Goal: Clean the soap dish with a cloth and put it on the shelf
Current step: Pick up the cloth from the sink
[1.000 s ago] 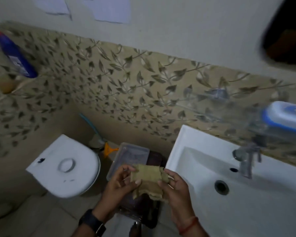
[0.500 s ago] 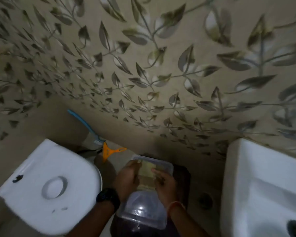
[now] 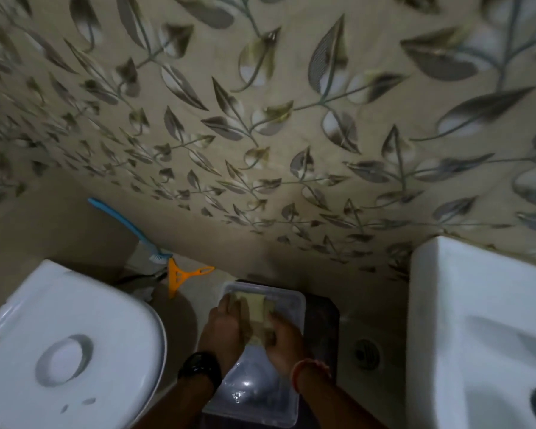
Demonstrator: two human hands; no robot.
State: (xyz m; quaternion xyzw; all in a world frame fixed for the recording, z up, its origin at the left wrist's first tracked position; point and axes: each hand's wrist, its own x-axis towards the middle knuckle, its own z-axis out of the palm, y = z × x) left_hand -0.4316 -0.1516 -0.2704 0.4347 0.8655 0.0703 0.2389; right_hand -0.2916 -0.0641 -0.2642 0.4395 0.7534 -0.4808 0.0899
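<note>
Two hands, the left hand [image 3: 223, 331] and the right hand [image 3: 283, 342], hold one folded yellow cloth [image 3: 256, 308] inside one clear plastic box [image 3: 296, 308] on one dark stool [image 3: 322, 317]. One toilet [image 3: 75, 335] stands left and one sink [image 3: 461, 305] right. Far left lean one blue brush [image 3: 127, 224] and one orange squeegee [image 3: 183, 274].

Cloth [image 3: 257, 308], held up a second ago, now sits low inside clear container [image 3: 295, 298]; left hand [image 3: 222, 331] and right hand [image 3: 284, 343] come down with it.
</note>
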